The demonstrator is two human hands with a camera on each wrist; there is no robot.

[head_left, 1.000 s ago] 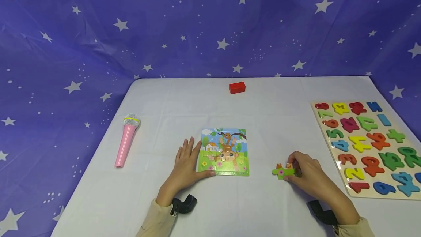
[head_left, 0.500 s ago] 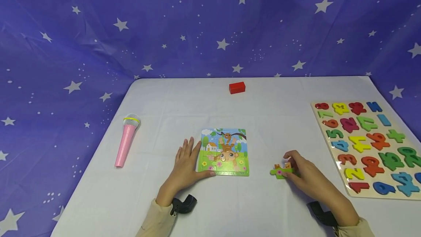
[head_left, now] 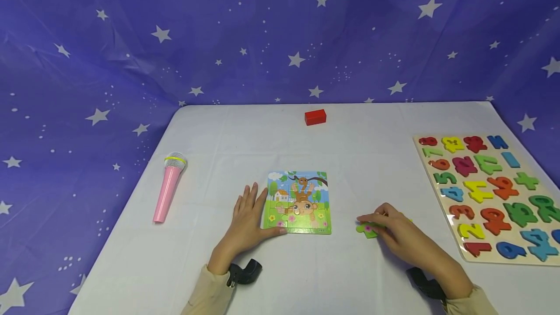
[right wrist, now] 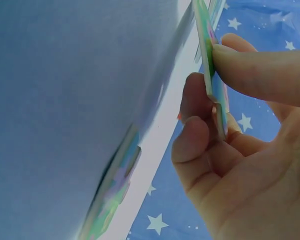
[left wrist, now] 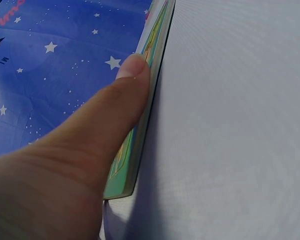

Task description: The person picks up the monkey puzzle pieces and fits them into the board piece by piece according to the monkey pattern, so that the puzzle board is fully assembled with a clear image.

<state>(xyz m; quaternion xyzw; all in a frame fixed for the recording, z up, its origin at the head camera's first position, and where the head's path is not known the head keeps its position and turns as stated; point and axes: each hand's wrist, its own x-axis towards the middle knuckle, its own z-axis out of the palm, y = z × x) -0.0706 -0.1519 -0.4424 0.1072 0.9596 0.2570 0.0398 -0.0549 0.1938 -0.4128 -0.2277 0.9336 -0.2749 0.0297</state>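
Observation:
A square monkey jigsaw puzzle (head_left: pixel 302 220) lies at the middle of the white table. My left hand (head_left: pixel 245 225) rests at its left side with fingers straight; the thumb (left wrist: pixel 132 75) touches its near edge. To the right, my right hand (head_left: pixel 407 239) pinches a green jigsaw piece (head_left: pixel 368 230) with a pink flower. The right wrist view shows this held piece (right wrist: pixel 210 65) between thumb and fingers, tilted on edge and raised from the table. Another jigsaw piece (right wrist: pixel 115 187) lies on the cloth below; in the head view the hand mostly hides it.
A wooden board of colourful numbers (head_left: pixel 477 208) lies at the right. At the left is a pink toy microphone (head_left: pixel 168 188). A red block (head_left: pixel 315 117) sits near the far edge, before a blue star-patterned backdrop (head_left: pixel 262 28).
My right hand has moved slightly left with the jigsaw piece, and its index finger now reaches across the piece's top. The left hand and the puzzle have stayed still.

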